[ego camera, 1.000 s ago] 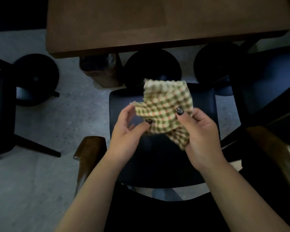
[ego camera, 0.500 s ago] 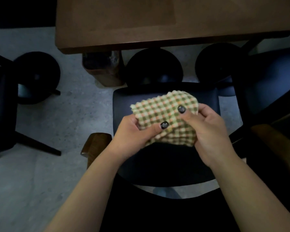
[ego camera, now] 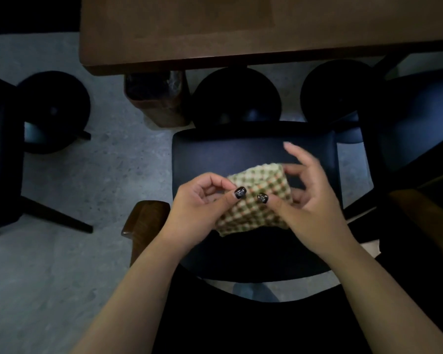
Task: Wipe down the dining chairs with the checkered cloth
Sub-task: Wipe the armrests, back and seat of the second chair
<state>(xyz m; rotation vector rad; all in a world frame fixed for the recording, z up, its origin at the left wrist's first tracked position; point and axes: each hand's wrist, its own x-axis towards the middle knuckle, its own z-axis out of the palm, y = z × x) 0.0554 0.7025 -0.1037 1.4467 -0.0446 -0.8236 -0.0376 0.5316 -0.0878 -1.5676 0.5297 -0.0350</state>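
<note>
Checkered cloth (ego camera: pixel 260 200) sits folded between my hands above the middle of the dining chair's (ego camera: pixel 230 154) dark seat, not yet on it. My left hand (ego camera: pixel 200 200) pinches its near-left part with thumb and fingers; my right hand (ego camera: pixel 310 198) grips it under the thumb, other fingers spread loose. I judge the fold could slip open if either pinch eases. The wooden table (ego camera: pixel 241 29) edge overhangs ahead, round stools (ego camera: pixel 237 94) crowd the seat's far edge, and a wooden armrest (ego camera: pixel 145 221) flanks its left.
</note>
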